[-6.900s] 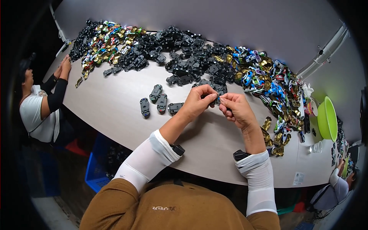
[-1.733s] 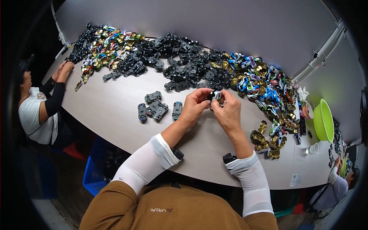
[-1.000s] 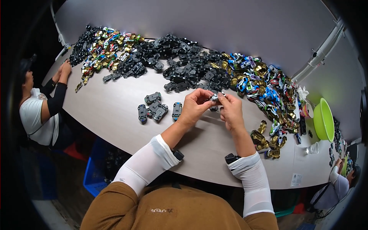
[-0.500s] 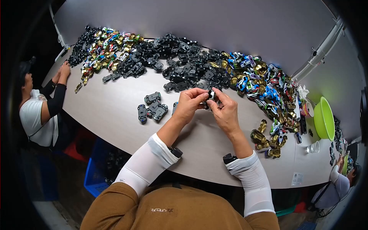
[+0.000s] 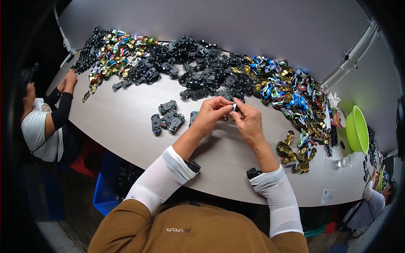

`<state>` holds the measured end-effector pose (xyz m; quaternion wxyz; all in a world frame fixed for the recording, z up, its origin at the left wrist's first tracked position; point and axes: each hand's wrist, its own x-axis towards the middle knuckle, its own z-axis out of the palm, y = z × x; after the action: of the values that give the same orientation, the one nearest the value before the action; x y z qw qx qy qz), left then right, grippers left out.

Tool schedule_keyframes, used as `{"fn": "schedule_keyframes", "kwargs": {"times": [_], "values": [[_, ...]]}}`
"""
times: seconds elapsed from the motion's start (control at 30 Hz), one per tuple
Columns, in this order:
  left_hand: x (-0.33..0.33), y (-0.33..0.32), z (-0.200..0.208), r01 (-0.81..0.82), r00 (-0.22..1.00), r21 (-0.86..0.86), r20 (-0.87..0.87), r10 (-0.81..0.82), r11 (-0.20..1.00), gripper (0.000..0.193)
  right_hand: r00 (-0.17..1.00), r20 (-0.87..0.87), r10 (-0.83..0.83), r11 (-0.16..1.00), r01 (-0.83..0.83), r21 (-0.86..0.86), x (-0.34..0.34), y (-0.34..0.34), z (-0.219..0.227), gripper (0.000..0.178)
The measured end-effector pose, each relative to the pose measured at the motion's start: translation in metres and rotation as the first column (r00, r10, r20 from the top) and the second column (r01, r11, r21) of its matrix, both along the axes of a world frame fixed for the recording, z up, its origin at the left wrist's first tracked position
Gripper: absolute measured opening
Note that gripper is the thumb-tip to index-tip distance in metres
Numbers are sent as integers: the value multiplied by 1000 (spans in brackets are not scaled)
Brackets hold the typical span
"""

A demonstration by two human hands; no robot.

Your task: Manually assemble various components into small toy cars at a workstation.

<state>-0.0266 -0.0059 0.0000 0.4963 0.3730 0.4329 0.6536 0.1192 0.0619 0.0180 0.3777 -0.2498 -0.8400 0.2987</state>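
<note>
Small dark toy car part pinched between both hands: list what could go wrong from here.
1. The small dark toy car part is gripped only by fingertips of the left hand and right hand, so it might slip onto the grey table.
2. A forearm sweep could scatter the grey toy car bases nearby.

A long pale table (image 5: 126, 139) carries a band of toy-car parts along its far edge — black chassis pieces (image 5: 198, 76) in the middle, coloured shells (image 5: 291, 97) at both ends. 4 grey chassis (image 5: 168, 119) lie apart. A green bowl (image 5: 357, 128) sits far right, beside what looks like a clear cup (image 5: 345, 160). A blue crate (image 5: 107, 185) stands below — a seated person (image 5: 44, 126) works at left.
</note>
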Motion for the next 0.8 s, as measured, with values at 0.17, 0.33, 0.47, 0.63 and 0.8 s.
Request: {"fn": "schedule_keyframes", "kwargs": {"times": [0.17, 0.33, 0.47, 0.63, 0.8], "values": [[-4, 0, 8, 83, 956, -167, 292, -32, 982, 20, 987, -143, -69, 902, 0, -432, 3, 11, 11, 51], [-13, -1, 3, 82, 971, -187, 235, -37, 979, 29, 984, -176, -8, 432, -155, -888, 18, 25, 21, 30], [-7, -1, 11, 185, 970, -151, 188, -156, 971, 24, 976, -203, 83, 384, -219, -897, 20, 26, 14, 19], [-1, -6, 14, 157, 980, -154, 149, -134, 976, 17, 968, -244, 64, 378, -250, -892, 16, 13, 29, 12], [-1, -2, 6, 157, 987, -125, 55, -151, 980, 12, 962, -266, 58, 215, -272, -938, 15, 11, 26, 9]]}}
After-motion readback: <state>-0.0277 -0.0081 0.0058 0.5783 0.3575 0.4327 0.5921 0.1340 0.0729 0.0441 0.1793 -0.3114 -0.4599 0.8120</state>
